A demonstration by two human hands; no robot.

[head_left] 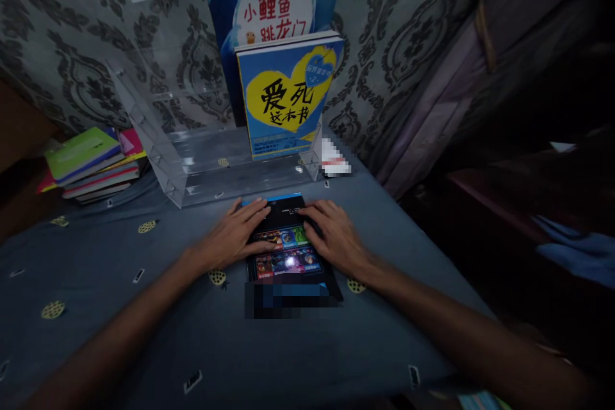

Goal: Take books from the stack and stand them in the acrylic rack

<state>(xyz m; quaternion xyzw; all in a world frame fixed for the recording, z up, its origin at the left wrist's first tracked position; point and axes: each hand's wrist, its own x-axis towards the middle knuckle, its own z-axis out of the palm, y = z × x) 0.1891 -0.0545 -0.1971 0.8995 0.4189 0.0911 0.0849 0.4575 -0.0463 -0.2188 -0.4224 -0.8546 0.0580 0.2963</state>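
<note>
A dark book [287, 250] with small coloured pictures on its cover lies flat on the blue-grey cloth [144, 307] in front of me. My left hand [237, 234] rests on the book's left side, fingers stretched flat and apart. My right hand [334, 234] lies on its right side, fingers also flat along the cover. Behind the book stands a clear acrylic rack [192, 160]. A blue book with a yellow heart [287, 99] stands upright in the rack, and a taller blue book [269, 0] leans behind it.
A stack of several coloured books [93, 163] lies at the back left on the cloth. Patterned grey wallpaper [62, 32] runs behind the rack. The cloth's right edge drops into a dark area holding a blue item [576, 250].
</note>
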